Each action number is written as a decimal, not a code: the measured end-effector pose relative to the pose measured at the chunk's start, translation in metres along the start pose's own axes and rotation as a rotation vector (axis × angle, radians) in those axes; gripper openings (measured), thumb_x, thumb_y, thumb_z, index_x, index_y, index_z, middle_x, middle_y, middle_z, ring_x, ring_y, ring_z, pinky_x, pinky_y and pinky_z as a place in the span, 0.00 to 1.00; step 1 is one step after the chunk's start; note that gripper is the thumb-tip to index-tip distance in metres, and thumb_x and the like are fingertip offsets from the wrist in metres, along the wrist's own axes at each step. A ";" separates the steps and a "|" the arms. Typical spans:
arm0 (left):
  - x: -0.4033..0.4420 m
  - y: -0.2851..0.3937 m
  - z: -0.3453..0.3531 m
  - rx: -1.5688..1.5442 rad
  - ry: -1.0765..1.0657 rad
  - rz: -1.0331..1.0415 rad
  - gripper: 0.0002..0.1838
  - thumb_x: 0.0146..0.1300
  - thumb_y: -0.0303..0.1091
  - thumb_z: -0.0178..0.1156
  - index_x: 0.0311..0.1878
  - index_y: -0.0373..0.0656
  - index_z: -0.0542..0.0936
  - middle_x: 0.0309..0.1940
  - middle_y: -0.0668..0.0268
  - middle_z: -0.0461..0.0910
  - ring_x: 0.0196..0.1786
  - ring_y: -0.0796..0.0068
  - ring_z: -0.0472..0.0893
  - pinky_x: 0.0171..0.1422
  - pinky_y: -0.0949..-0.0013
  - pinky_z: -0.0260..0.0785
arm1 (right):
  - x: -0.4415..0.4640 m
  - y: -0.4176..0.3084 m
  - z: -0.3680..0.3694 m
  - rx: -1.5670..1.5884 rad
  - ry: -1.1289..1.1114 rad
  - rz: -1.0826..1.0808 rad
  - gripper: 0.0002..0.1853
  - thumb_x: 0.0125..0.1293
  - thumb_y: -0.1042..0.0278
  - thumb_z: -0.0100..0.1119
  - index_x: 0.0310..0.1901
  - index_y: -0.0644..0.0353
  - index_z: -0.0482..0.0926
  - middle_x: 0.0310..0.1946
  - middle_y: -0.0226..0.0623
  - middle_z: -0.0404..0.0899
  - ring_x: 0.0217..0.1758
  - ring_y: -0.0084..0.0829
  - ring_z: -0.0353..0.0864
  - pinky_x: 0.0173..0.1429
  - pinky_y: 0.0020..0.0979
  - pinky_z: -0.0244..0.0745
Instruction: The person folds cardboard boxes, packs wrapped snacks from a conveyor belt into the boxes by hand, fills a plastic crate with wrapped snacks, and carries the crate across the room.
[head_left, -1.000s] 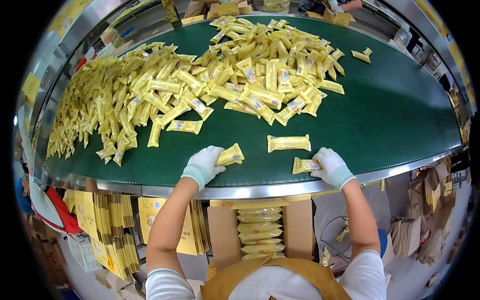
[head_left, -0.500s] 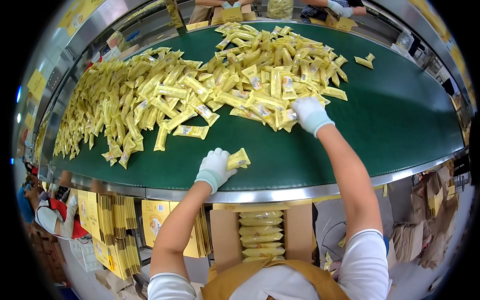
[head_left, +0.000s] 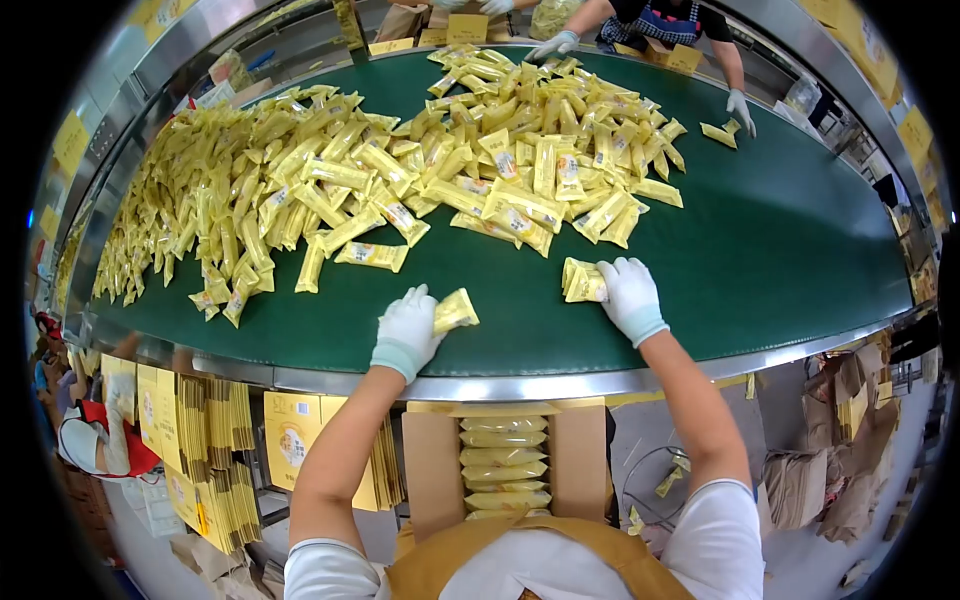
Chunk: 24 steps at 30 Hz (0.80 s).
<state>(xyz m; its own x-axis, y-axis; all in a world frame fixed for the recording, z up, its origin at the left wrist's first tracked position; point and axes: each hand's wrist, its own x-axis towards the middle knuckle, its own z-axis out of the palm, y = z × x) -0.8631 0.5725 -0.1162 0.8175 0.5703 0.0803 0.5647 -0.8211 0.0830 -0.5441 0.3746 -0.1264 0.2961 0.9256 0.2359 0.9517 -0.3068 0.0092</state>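
My gloved left hand (head_left: 410, 325) is closed on a yellow snack packet (head_left: 456, 311) just above the green conveyor belt, near its front edge. Farther right, my gloved right hand (head_left: 630, 295) grips yellow snack packets (head_left: 582, 281), apparently more than one; the fingers partly hide them. Beyond both hands spreads a large heap of the same packets (head_left: 520, 170). Below the belt edge, right in front of my body, an open cardboard box (head_left: 434, 470) holds a stacked column of packets (head_left: 503, 456) between its flaps.
A metal rim (head_left: 520, 386) borders the green belt (head_left: 780, 260). Flattened yellow cartons (head_left: 190, 430) stand below at left, brown paper sacks (head_left: 800, 485) at right. Across the belt a co-worker's gloved hand (head_left: 740, 112) is by stray packets; another person is at lower left.
My right hand has drawn back from the heap toward me with packets in it. My left hand stays near the front edge with its packet. Opposite, a co-worker's hands now reach over the belt.
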 end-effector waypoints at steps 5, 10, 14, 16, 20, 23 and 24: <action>-0.011 0.008 -0.005 -0.030 -0.063 0.049 0.32 0.54 0.51 0.72 0.56 0.41 0.76 0.49 0.60 0.80 0.53 0.56 0.80 0.58 0.59 0.72 | -0.017 -0.020 -0.014 0.117 -0.003 -0.003 0.45 0.55 0.45 0.72 0.68 0.65 0.67 0.56 0.53 0.72 0.64 0.53 0.68 0.73 0.48 0.59; -0.038 0.017 -0.024 0.082 -0.106 0.150 0.46 0.59 0.55 0.66 0.72 0.35 0.63 0.54 0.57 0.74 0.58 0.58 0.73 0.68 0.51 0.59 | -0.017 -0.005 -0.013 0.017 -0.050 -0.155 0.50 0.59 0.36 0.64 0.73 0.66 0.59 0.55 0.53 0.72 0.61 0.53 0.69 0.70 0.47 0.61; -0.050 0.008 -0.013 0.167 -0.075 0.156 0.43 0.65 0.54 0.60 0.76 0.39 0.59 0.58 0.58 0.74 0.61 0.59 0.72 0.73 0.42 0.52 | -0.012 -0.009 -0.028 0.011 -0.337 -0.075 0.53 0.56 0.37 0.68 0.76 0.57 0.56 0.49 0.50 0.76 0.53 0.48 0.75 0.64 0.43 0.67; -0.053 0.003 -0.011 0.182 -0.097 0.154 0.42 0.66 0.52 0.59 0.77 0.41 0.59 0.59 0.58 0.73 0.63 0.59 0.72 0.74 0.43 0.51 | -0.022 -0.017 -0.037 -0.027 -0.395 0.013 0.55 0.52 0.36 0.71 0.76 0.55 0.55 0.48 0.49 0.76 0.52 0.48 0.77 0.61 0.43 0.71; -0.062 -0.010 -0.028 -0.004 -0.235 -0.043 0.42 0.65 0.46 0.63 0.78 0.44 0.57 0.62 0.56 0.72 0.65 0.55 0.71 0.73 0.50 0.58 | -0.059 -0.030 -0.074 0.538 -0.128 0.313 0.60 0.48 0.47 0.78 0.77 0.57 0.51 0.51 0.50 0.72 0.52 0.52 0.77 0.58 0.43 0.76; -0.065 -0.032 -0.039 -0.412 -0.145 -0.244 0.44 0.63 0.40 0.65 0.79 0.44 0.55 0.61 0.53 0.71 0.64 0.49 0.71 0.72 0.55 0.60 | -0.076 -0.071 -0.166 0.630 -0.004 0.131 0.60 0.43 0.53 0.79 0.75 0.64 0.54 0.50 0.52 0.70 0.50 0.52 0.76 0.58 0.41 0.76; -0.067 -0.038 -0.040 -0.502 -0.046 -0.218 0.44 0.63 0.38 0.65 0.78 0.41 0.55 0.60 0.52 0.71 0.63 0.51 0.71 0.71 0.57 0.61 | -0.081 -0.086 -0.192 0.604 0.050 -0.047 0.58 0.40 0.53 0.79 0.72 0.68 0.58 0.44 0.50 0.72 0.47 0.50 0.76 0.53 0.43 0.75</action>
<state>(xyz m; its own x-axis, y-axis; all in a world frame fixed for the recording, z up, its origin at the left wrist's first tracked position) -0.9438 0.5668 -0.0855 0.6978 0.7154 -0.0345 0.6075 -0.5657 0.5577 -0.6657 0.2836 0.0399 0.2621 0.9190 0.2944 0.8457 -0.0719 -0.5288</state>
